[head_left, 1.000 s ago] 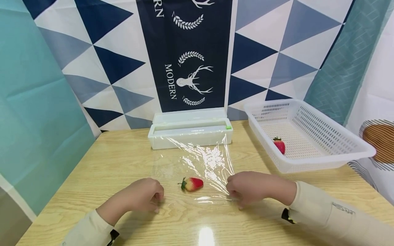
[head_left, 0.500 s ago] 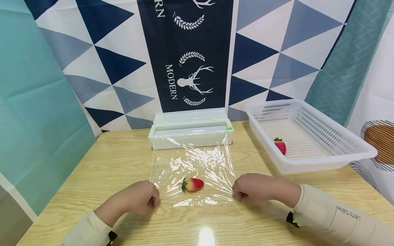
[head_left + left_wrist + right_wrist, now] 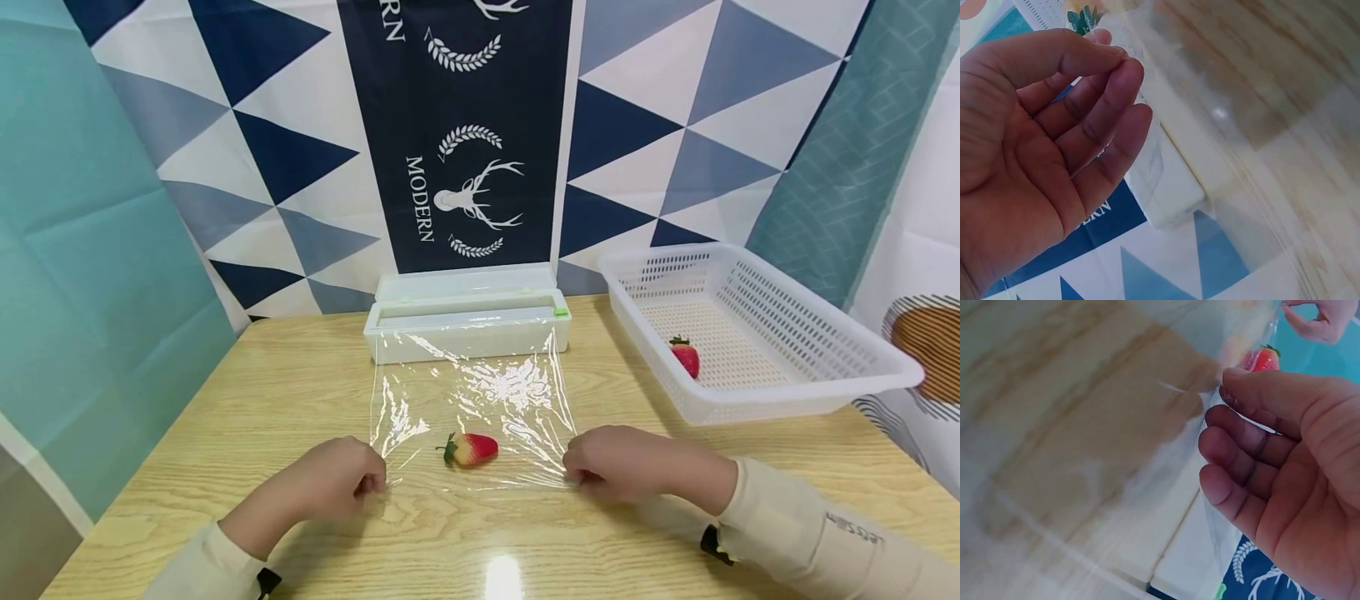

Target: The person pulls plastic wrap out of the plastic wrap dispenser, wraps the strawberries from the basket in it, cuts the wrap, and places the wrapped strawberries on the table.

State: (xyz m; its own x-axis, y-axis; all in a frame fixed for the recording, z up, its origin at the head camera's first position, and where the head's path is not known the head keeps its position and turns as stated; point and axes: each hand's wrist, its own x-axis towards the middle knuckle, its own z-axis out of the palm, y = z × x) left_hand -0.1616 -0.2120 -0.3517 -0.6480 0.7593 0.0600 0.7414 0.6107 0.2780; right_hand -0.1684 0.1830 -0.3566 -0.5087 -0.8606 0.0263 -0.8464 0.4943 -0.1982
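Note:
A clear sheet of plastic wrap [image 3: 487, 400] stretches forward from a white wrap dispenser box [image 3: 465, 337] whose lid stands raised. My left hand [image 3: 337, 479] pinches the sheet's near left corner between thumb and fingertips. At the near right corner my right hand [image 3: 618, 462] pinches it the same way; the right wrist view shows thumb and index finger meeting on the film. Between the hands a strawberry [image 3: 474, 450], red with a pale end and green leaves, lies on its side and is seen at the sheet's near part. Whether film and fruit touch cannot be told.
A white perforated plastic basket [image 3: 795, 392] stands at the right, with another strawberry [image 3: 686, 358] inside by its left wall. Behind the dispenser hangs a patterned cloth [image 3: 465, 125]. The wooden table [image 3: 285, 392] reaches to a teal cloth [image 3: 97, 250] on the left.
The plastic wrap has become tauter and its left edge straighter. My right hand has shifted slightly right and my left slightly left. The strawberry between them stays in place on the table.

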